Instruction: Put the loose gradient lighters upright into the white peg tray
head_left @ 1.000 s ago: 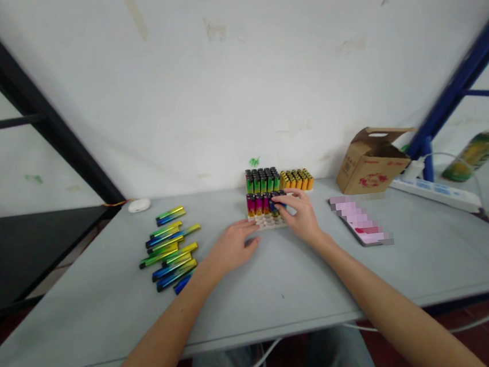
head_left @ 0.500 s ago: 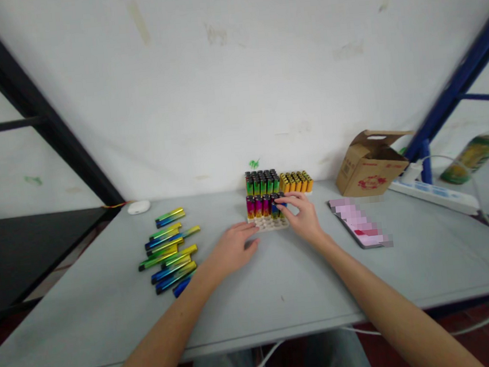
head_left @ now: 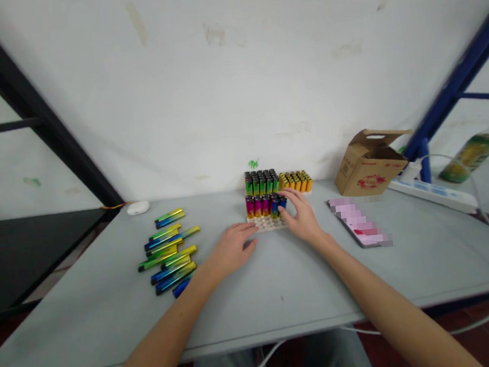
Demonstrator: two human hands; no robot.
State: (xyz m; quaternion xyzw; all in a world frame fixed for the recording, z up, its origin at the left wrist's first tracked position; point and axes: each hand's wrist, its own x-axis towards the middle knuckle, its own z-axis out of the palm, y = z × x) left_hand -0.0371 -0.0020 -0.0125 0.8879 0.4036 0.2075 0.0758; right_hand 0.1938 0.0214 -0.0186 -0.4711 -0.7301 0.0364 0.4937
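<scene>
Since half a second ago your right hand (head_left: 302, 219) has shifted slightly: its fingers (head_left: 289, 197) now lie more open and spread, resting against the right end of the front row of lighters (head_left: 265, 204), where earlier they were curled over a blue one. Whether they pinch any lighter you cannot tell from here. Those lighters stand upright in the white tray (head_left: 267, 223), at the middle of the worktop (head_left: 280, 284) toward the wall. Your left hand (head_left: 230, 249) has barely moved; it lies flat, fingers loosely together, fingertips just beside the tray's front left corner. Behind the tray stand the green lighters (head_left: 262, 182) and the yellow lighters (head_left: 296, 181), unchanged. Loose lighters (head_left: 169, 250) lie well apart to your left, as before.
</scene>
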